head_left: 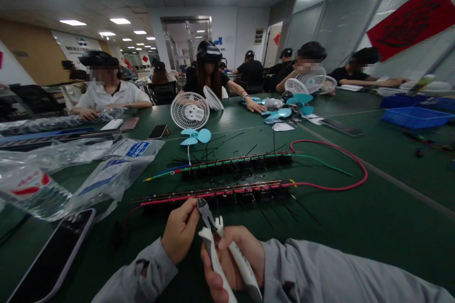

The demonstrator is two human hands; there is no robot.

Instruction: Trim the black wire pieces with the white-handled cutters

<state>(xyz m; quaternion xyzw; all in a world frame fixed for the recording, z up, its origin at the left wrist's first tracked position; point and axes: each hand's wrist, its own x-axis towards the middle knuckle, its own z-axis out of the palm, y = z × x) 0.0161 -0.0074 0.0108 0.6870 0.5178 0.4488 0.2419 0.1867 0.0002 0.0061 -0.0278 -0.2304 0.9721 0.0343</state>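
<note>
Just beyond both hands, across the green table [355,227], lies the near strip [220,194], a dark bundle with a red cable [330,188] running along its top. Its long axis goes from side to side in front of the person, the right end tipped slightly away, so it lies crosswise to the cutters [206,214], whose head points forward and a little left at its near edge. The left hand [182,227] is nearer to it: its fingertips reach that edge, left of the strip's middle, while the right hand [250,246] sits farther back, toward the person.

The left hand is drawn into a pinch, thumb and forefinger together right by the cutters' tip; whether it grips something thin or only touches the tip cannot be told. The right hand, palm up, is wrapped around the cutters, thumb on one handle and fingers curled about the other. The handles stand apart in a V; how far the blades are parted is too small to tell.

From the near strip's front side, thin black ties [305,209] stick out toward the person, to the right of both hands. Behind it and roughly parallel lies the far strip [234,163], with a green wire [320,157] trailing off right.
</note>
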